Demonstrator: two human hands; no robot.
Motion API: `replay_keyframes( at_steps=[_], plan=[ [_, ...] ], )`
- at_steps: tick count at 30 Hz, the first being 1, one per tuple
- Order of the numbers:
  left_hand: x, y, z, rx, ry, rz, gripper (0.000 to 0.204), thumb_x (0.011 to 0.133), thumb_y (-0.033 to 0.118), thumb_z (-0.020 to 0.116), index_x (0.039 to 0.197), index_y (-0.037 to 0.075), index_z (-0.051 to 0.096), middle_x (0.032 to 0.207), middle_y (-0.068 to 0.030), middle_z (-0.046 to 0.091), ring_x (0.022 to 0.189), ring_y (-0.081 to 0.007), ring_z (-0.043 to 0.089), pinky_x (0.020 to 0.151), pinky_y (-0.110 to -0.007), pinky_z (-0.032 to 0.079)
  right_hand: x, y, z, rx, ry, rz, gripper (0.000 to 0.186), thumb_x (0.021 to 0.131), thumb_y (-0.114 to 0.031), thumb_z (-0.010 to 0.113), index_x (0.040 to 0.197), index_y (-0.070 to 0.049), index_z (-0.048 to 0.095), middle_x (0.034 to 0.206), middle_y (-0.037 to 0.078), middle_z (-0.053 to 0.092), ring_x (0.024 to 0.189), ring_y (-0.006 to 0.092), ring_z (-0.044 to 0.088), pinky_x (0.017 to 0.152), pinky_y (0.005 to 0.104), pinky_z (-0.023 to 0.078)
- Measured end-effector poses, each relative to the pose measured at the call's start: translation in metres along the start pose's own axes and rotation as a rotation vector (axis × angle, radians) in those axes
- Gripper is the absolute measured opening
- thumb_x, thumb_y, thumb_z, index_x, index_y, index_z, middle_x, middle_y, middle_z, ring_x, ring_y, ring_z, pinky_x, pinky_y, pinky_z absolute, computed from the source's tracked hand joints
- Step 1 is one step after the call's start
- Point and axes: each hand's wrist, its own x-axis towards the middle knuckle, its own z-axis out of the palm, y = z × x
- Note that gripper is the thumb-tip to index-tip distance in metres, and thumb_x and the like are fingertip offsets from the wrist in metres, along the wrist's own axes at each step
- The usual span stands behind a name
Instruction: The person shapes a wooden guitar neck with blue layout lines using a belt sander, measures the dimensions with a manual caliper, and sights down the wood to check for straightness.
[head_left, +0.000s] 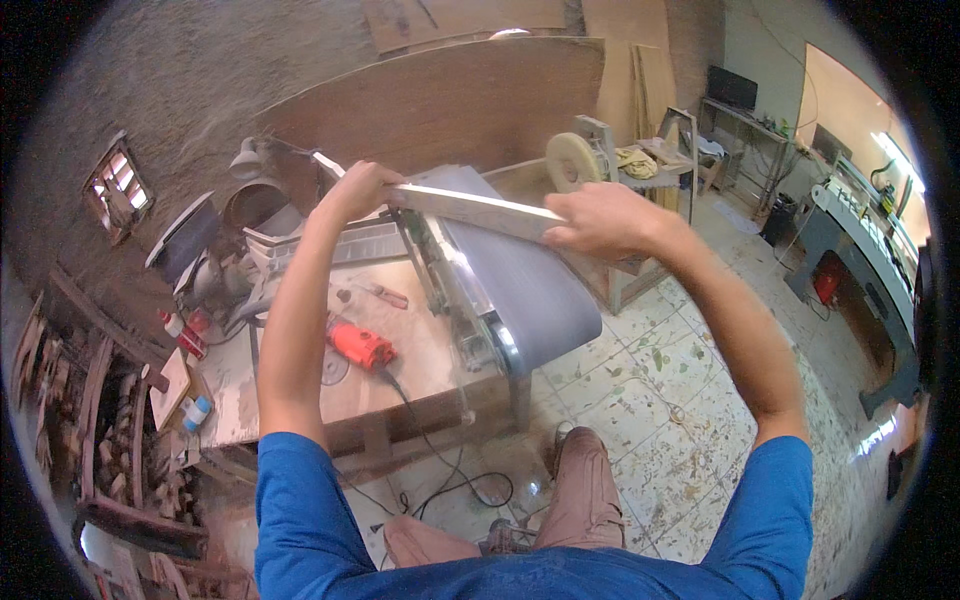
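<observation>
Across the grey abrasive belt of a belt sander lies a long, pale flat strip, held slanting from upper left to lower right. My left hand is closed around its left part, and the strip's end sticks out beyond the fingers. Closer to the strip's right end, my right hand grips it with thumb and fingers. The strip seems to rest on or just above the belt; I cannot tell which. Its underside is hidden.
An orange angle grinder lies on the wooden bench, its cord trailing to the floor. A disc sander stands at the left. Beyond the belt is a round pale wheel. Cables lie on the debris-strewn tiled floor by my feet.
</observation>
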Motion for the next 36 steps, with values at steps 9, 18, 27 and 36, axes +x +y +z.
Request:
replay_keyframes(
  at_steps=[9,18,27,36],
  plan=[
    [0.015,0.068,-0.005,0.009,-0.14,0.07,0.03,0.08,0.021,0.079,0.108,0.011,0.08,0.089,-0.0184,0.075,0.08,-0.0349,0.072,0.078,-0.042,0.055,-0.063,0.043,-0.008,0.067,-0.097,0.013,0.044,0.098,-0.046,0.058,0.106,-0.003,0.065,0.094,0.023,0.07,0.093,0.0422,0.067,0.081,0.0507,0.05],
    [0.012,0.122,-0.002,0.105,-0.125,0.141,0.032,0.081,0.034,0.079,0.109,0.019,0.081,0.087,-0.0159,0.075,0.079,-0.036,0.072,0.074,-0.043,0.057,-0.095,0.101,-0.026,0.195,-0.099,-0.068,0.05,0.096,-0.05,0.066,0.101,-0.001,0.066,0.075,0.017,0.064,0.069,0.0303,0.06,0.068,0.0419,0.047],
    [0.007,0.109,0.0,0.123,-0.074,0.077,0.024,0.082,0.035,0.077,0.094,0.015,0.082,0.086,-0.0144,0.076,0.081,-0.0341,0.073,0.079,-0.044,0.057,-0.074,0.103,-0.017,0.149,-0.091,-0.088,0.052,0.099,-0.052,0.058,0.105,-0.001,0.065,0.087,0.022,0.067,0.087,0.0366,0.065,0.08,0.0484,0.049],
    [0.001,0.014,0.003,0.116,-0.015,-0.042,0.025,0.092,0.021,0.068,0.113,0.01,0.076,0.096,-0.0188,0.074,0.092,-0.0399,0.071,0.081,-0.047,0.056,-0.003,0.006,-0.002,0.074,-0.055,-0.074,0.047,0.101,-0.039,0.052,0.113,0.004,0.065,0.094,0.028,0.07,0.093,0.041,0.069,0.085,0.0499,0.052]
  ],
)
